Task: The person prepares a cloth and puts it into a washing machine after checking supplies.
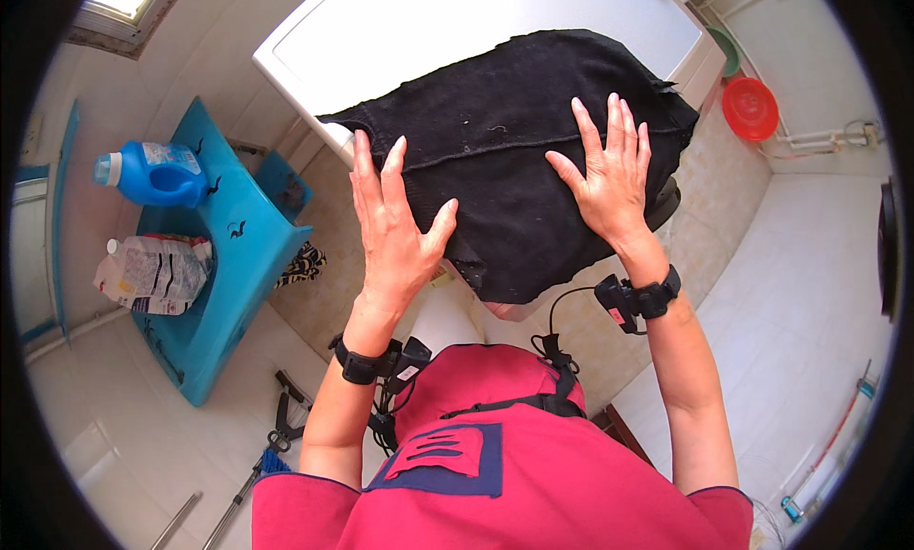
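A black knitted garment (500,143) lies spread over the front of a white appliance top (457,28), and its near part hangs past the front edge. A seam runs across its middle. My left hand (396,218) rests at the garment's left end, beside a ribbed edge, with fingers and thumb apart. On the right part of the cloth lies my right hand (607,168), palm down and fingers spread, its middle fingers over the seam. Neither hand grips the fabric. Small light bits of lint cling to the black surface.
To the left, a blue corner basin (250,246) holds a blue detergent bottle (164,175) and a clear plastic jug (157,271). A red basin (750,109) stands at the back right. Metal poles (235,503) lean at lower left. Cabled devices (621,303) are strapped to both wrists.
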`<move>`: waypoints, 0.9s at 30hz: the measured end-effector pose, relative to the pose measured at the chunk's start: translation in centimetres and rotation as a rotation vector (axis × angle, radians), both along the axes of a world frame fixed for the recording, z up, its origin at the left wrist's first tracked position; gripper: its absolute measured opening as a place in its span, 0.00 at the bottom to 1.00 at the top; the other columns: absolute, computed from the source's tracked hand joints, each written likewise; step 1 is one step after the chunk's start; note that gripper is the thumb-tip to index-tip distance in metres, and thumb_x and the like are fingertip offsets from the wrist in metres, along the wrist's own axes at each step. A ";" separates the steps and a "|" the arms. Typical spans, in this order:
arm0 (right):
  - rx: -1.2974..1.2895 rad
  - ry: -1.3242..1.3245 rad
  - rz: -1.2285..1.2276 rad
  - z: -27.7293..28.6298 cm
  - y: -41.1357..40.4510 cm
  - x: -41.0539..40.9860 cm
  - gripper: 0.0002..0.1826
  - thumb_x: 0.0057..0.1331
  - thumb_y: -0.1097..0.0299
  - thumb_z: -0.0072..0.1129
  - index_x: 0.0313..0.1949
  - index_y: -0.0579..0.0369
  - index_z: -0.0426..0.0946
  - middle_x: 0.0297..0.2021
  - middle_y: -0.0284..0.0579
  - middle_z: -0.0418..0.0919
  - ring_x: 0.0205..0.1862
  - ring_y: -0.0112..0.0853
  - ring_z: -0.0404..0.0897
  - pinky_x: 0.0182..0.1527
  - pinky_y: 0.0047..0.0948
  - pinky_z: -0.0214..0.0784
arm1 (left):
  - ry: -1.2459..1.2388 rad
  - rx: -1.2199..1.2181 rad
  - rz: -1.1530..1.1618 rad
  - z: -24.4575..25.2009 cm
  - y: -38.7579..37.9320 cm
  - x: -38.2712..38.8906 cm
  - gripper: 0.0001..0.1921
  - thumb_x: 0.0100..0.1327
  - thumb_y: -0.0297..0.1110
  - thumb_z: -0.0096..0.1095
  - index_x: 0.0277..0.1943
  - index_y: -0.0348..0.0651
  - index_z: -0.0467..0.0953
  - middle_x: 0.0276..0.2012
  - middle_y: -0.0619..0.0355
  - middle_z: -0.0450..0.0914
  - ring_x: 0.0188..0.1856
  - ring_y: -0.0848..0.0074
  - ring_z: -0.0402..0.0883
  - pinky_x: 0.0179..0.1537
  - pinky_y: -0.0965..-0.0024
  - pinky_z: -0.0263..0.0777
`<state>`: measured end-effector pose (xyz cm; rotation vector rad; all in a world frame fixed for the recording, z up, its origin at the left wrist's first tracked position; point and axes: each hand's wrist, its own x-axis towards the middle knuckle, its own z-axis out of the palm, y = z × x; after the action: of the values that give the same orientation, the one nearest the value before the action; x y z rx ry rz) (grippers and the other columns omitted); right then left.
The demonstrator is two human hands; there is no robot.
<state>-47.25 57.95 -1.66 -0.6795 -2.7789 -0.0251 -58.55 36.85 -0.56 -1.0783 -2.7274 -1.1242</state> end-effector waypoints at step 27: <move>-0.048 0.062 0.105 2.3 -0.8 -2.4 0.24 0.56 0.69 0.53 0.55 0.50 0.66 0.52 0.49 0.63 0.42 0.40 0.66 0.42 0.34 0.61 | 0.226 -0.244 -0.395 0.8 6.6 -0.8 0.26 0.54 0.40 0.57 0.58 0.56 0.66 0.63 0.50 0.57 0.66 0.59 0.50 0.59 0.38 0.38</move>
<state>-49.63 57.13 0.65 -0.5359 -2.7591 0.0830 -59.40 43.45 0.19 -1.7170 -2.5851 -0.6432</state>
